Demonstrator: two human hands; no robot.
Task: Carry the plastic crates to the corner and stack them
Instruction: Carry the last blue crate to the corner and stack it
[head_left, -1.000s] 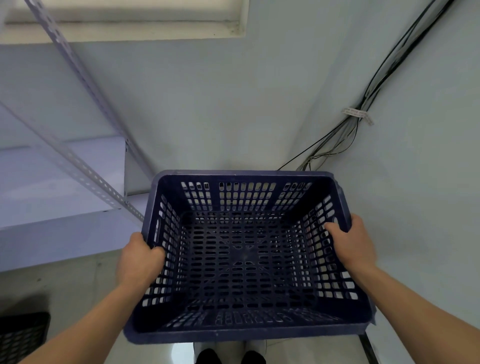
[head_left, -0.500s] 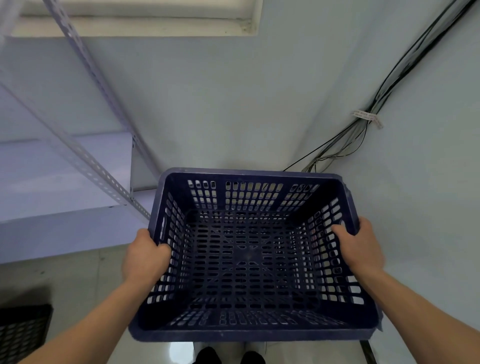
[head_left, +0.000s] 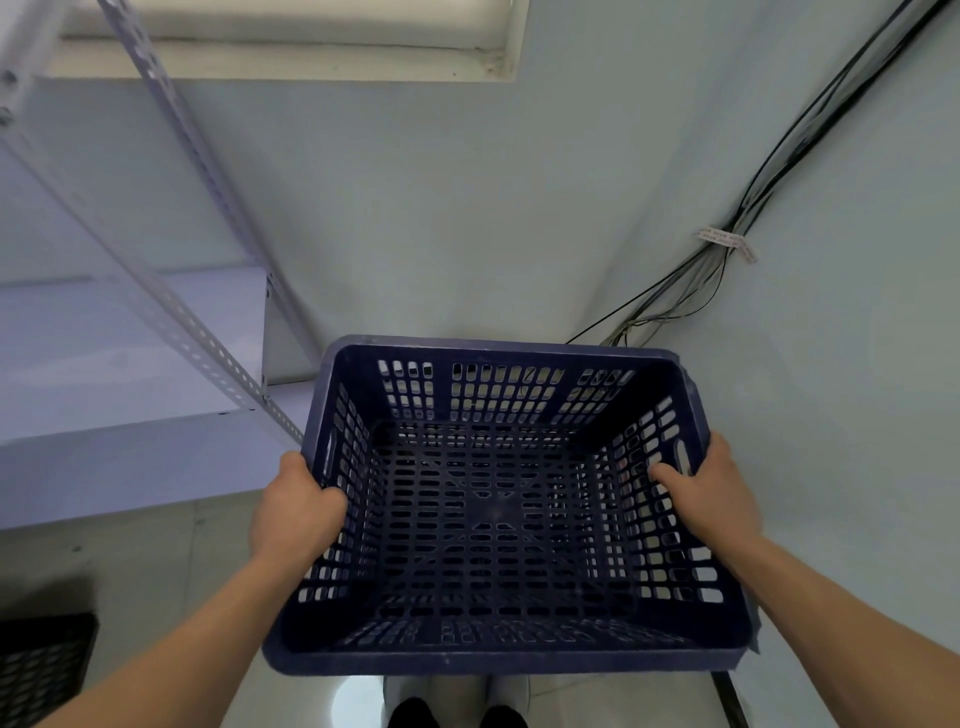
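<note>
The left hand (head_left: 291, 512) is clamped over the left rim and the right hand (head_left: 711, 493) over the right rim, thumb lying against the inner face, of the empty dark-blue rectangular plastic crate (head_left: 488, 519). The crate hangs between them clear of the floor, close in front of the person's body and short of the room corner. Both holds sit on the nearer half of the side walls, so the far end may dip and the smooth moulded rim could slide through the fingers if the crate is tipped while being set down. The crate's walls and base are a lattice of small slots with a solid band round the top and rounded corners; a fingertip could catch in a slot on release. Just left of the left hand runs the pale metal shelving upright (head_left: 208, 358), a hard perforated angle strip that the crate's far left corner could knock. Beyond the right hand, thin black and pale cables (head_left: 737, 218) run down the matt painted wall (head_left: 441, 208) into the corner, where the far rim might snag or crush them. Below the left forearm lies a second dark slotted crate (head_left: 41, 670) on the glossy tiled floor (head_left: 156, 561).
</note>
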